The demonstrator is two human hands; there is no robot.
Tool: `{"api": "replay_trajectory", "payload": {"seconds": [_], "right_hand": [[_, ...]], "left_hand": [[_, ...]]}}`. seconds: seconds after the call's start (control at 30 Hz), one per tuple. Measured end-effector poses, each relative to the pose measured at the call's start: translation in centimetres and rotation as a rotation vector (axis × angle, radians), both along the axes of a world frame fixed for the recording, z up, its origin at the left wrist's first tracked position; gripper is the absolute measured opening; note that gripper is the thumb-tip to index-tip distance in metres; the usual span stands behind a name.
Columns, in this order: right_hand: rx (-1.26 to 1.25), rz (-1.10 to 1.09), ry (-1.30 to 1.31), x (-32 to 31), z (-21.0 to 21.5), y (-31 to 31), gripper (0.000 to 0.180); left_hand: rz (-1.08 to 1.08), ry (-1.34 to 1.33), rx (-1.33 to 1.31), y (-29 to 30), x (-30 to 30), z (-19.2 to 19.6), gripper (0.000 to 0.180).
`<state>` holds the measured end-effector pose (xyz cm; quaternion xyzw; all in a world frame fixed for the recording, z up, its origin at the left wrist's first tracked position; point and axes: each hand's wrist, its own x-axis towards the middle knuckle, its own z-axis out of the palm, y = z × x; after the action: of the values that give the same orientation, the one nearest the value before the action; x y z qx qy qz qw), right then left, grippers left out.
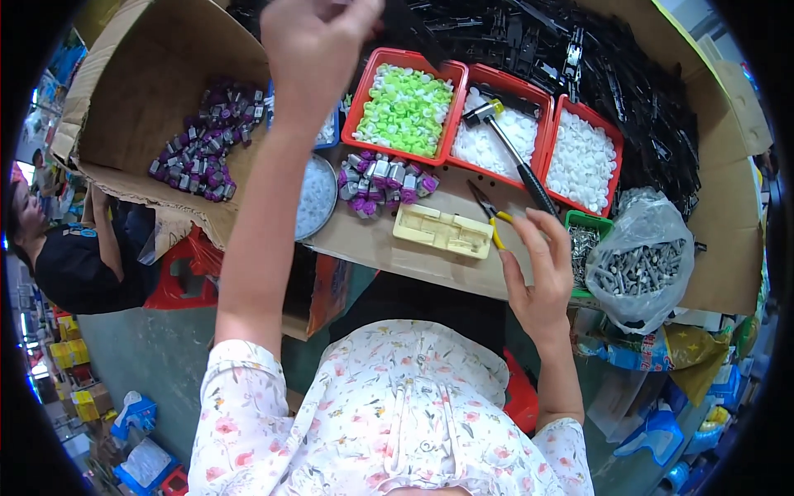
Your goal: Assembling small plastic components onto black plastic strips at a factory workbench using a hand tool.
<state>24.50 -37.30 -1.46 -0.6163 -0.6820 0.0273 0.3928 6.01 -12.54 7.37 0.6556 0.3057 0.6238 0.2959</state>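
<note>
Between the raised left hand (pixel 318 37), grip unclear, and open empty right hand (pixel 538 277), finished purple pieces (pixel 382 180) lie beside still-full trays (pixel 405 103).

Left hand (pixel 318 41) is raised at the top edge, fingers pinched together over the heap of black plastic strips (pixel 595 58); whether it holds one can't be seen. Right hand (pixel 538 277) hangs open at the table's near edge, fingers spread, just beside the yellow-handled pliers (pixel 490 213), which lie flat and closed by the cream plastic block (pixel 442 230).
</note>
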Motion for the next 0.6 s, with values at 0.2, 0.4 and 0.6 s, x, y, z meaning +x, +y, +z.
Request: {"api": "replay_trajectory", "payload": {"seconds": [0.2,0.4,0.6], "right_hand": [[0.151,0.02,-0.264,-3.0,0.7,2.2,0.038],[0.007,0.106,-0.312,-2.5,-2.2,2.2,0.021],[-0.087,0.07,-0.279,-0.7,-4.1,1.8,0.013]], "left_hand": [[-0.277,-0.092,-0.554,-11.9,-1.3,-6.0,0.023],[-0.188,0.014,-0.663,-16.5,-3.7,-12.3,0.026],[0.042,0.532,0.083,-17.0,-3.2,-15.5,0.031]]}}
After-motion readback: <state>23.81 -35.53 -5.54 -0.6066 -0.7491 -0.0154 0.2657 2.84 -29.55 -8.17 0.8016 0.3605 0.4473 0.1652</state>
